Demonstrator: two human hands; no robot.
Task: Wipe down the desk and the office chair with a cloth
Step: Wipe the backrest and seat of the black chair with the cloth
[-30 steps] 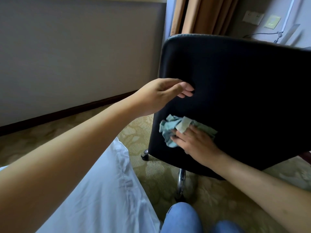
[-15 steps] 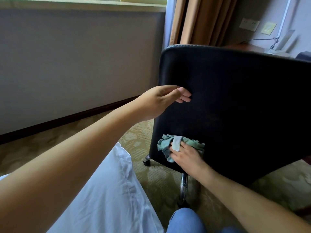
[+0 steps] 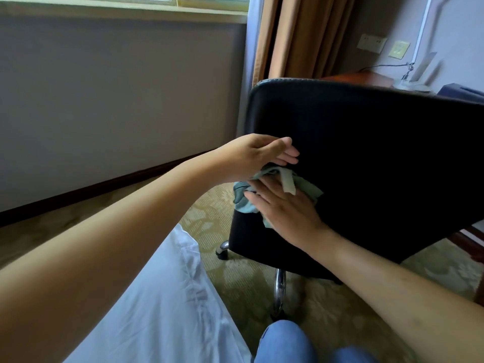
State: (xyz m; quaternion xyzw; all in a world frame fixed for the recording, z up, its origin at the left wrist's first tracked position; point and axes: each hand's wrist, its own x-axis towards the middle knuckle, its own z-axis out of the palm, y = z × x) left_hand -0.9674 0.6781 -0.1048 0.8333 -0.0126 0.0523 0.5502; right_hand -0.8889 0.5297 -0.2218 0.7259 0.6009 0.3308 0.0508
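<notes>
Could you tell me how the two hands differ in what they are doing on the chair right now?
The right hand lies flat on the green cloth, pressing it against the black chair back; the left hand holds no cloth. The left hand sits higher, by the chair's left edge, the right hand just below it. Both have fairly straight fingers.

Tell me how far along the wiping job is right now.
Done: nothing here shows any surface finished. In hand: the right hand presses the crumpled teal cloth flat against the back of the black padded office chair; the left hand steadies the chair's edge. Left: the reddish wooden desk behind it, untouched now.
</notes>
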